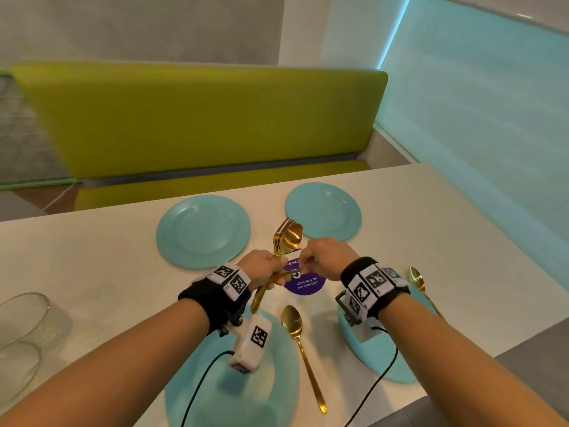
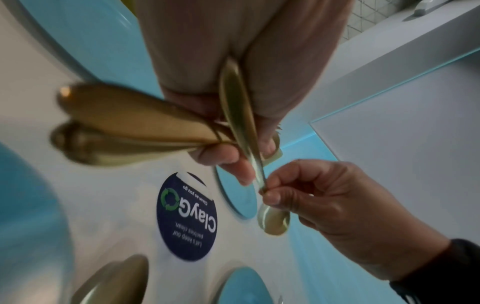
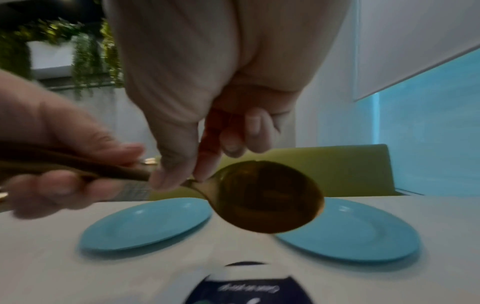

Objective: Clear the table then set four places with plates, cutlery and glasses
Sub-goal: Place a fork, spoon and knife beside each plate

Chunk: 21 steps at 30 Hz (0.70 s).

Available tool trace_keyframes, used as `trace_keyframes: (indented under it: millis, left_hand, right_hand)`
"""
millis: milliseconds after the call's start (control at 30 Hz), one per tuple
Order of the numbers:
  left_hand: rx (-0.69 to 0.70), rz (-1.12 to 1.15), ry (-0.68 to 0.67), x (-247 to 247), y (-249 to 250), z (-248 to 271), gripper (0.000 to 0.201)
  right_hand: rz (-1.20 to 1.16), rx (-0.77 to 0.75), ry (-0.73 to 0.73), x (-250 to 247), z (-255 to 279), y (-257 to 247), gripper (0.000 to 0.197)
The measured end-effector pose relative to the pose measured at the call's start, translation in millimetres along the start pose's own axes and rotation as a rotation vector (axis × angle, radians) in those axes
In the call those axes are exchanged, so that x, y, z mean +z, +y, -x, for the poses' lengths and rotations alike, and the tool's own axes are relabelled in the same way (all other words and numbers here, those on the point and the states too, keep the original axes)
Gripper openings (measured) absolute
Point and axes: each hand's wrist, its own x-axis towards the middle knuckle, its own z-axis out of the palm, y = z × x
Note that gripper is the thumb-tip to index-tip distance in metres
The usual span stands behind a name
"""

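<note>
My left hand [image 1: 272, 272] grips a bundle of gold forks and spoons [image 1: 286, 237] by the handles, heads pointing away over the table's middle. My right hand [image 1: 304, 266] pinches the neck of one gold spoon [image 3: 267, 197] from that bundle between thumb and fingertips [image 3: 166, 176]. Four blue plates lie on the white table [image 1: 92, 257]: far left [image 1: 203, 231], far right [image 1: 323, 211], near left [image 1: 277, 380], near right [image 1: 397, 365]. One gold spoon [image 1: 300, 340] lies between the near plates. Another spoon [image 1: 420, 283] lies right of the near right plate.
Clear glasses [image 1: 21, 318] stand at the table's left edge. A round purple sticker [image 1: 308, 285] marks the table's centre under my hands. A green bench [image 1: 200, 118] runs along the far side, and a wall closes off the right.
</note>
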Motion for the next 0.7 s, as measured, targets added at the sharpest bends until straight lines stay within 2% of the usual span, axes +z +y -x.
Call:
trace_keyframes:
  millis: [200, 367, 500, 700]
  left_hand:
    - [-0.056, 0.168, 0.198, -8, 26, -44, 0.025]
    - [-0.064, 0.193, 0.295, -9, 38, -76, 0.030]
    - [-0.083, 0.206, 0.312, -8, 43, -96, 0.029]
    - [-0.103, 0.211, 0.344, -5, 47, -118, 0.028]
  right_hand:
    - [-0.156, 0.275, 0.147, -29, -45, 106, 0.014]
    - [-0.198, 0.555, 0.218, -41, -74, 185, 0.023]
    - [-0.163, 0.721, 0.154, -38, -95, 214, 0.036]
    - [-0.193, 0.834, 0.103, -29, -126, 236, 0.042]
